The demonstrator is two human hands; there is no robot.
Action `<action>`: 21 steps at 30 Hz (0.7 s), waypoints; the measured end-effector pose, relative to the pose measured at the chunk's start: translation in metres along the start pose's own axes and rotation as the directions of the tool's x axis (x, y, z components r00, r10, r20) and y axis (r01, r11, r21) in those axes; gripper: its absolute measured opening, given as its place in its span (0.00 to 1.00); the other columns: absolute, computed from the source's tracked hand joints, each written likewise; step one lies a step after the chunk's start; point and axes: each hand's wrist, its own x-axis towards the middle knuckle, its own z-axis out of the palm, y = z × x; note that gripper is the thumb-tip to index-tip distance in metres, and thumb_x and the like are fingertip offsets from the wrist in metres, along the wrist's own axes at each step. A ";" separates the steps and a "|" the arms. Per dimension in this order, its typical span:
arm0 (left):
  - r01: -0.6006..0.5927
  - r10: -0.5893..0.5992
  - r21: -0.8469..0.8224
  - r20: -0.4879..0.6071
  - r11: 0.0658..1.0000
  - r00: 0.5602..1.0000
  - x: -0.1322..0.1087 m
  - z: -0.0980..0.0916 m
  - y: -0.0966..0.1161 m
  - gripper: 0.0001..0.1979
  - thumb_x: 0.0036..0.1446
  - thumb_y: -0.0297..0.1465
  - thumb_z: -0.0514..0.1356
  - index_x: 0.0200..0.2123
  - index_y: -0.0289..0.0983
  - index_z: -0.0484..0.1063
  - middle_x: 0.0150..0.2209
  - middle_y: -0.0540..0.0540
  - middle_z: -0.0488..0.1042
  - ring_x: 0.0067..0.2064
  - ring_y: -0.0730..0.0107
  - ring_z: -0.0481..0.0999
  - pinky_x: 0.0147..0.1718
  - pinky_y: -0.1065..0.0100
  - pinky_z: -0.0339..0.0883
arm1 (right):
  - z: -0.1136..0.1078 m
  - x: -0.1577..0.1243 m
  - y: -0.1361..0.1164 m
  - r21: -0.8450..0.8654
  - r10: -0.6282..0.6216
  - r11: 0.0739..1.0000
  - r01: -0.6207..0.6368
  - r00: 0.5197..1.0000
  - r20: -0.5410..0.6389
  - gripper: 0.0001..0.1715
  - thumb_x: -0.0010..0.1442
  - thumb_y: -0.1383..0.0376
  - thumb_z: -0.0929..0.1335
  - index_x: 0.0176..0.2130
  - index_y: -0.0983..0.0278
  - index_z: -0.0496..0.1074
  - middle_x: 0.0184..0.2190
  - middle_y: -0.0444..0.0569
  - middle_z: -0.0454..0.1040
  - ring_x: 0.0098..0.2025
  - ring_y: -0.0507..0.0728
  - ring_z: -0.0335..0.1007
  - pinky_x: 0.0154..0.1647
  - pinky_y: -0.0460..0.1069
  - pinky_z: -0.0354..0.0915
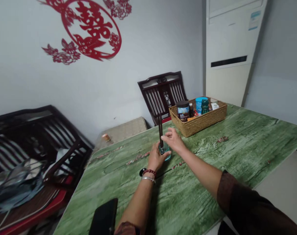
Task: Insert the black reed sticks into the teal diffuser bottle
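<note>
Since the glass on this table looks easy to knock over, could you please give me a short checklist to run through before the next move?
1. Grip on the glass: ok. The left hand is wrapped around the small teal glass.
2. Dark sticks: ok. They stand nearly upright in the glass.
3. Contact with the sticks: cannot tell. The fingers of the right hand are very close, but the view does not settle it.
4. Woven basket: ok. It stands beyond the hands, apart from the glass.
5. Black phone: not ok. It lies at the near table edge, beside the left forearm.
</note>
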 end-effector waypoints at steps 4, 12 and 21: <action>-0.053 0.034 0.158 0.117 0.986 0.993 -0.046 0.005 0.029 0.33 0.48 0.38 0.72 0.56 0.38 0.70 0.52 0.36 0.76 0.55 0.46 0.74 0.54 0.49 0.66 | 0.002 -0.019 -0.011 -0.023 0.002 1.000 0.000 0.997 0.076 0.30 0.52 0.58 0.74 0.52 0.62 0.67 0.43 0.50 0.77 0.46 0.59 0.75 0.51 0.54 0.68; -0.008 -0.046 0.267 0.196 0.964 0.979 -0.072 -0.041 0.024 0.31 0.65 0.44 0.54 0.67 0.37 0.59 0.65 0.33 0.66 0.66 0.48 0.66 0.62 0.46 0.61 | 0.001 -0.051 -0.013 0.303 -0.086 0.951 0.062 0.994 0.068 0.14 0.63 0.55 0.65 0.31 0.61 0.67 0.23 0.42 0.73 0.27 0.53 0.72 0.36 0.50 0.70; 0.202 -0.284 0.437 0.130 0.877 0.950 -0.085 -0.078 -0.015 0.18 0.55 0.30 0.60 0.49 0.44 0.79 0.53 0.37 0.76 0.55 0.45 0.73 0.56 0.45 0.63 | -0.047 -0.045 -0.097 0.398 -0.295 0.870 0.290 0.954 -0.050 0.22 0.65 0.45 0.64 0.35 0.60 0.65 0.21 0.37 0.60 0.21 0.49 0.58 0.24 0.44 0.60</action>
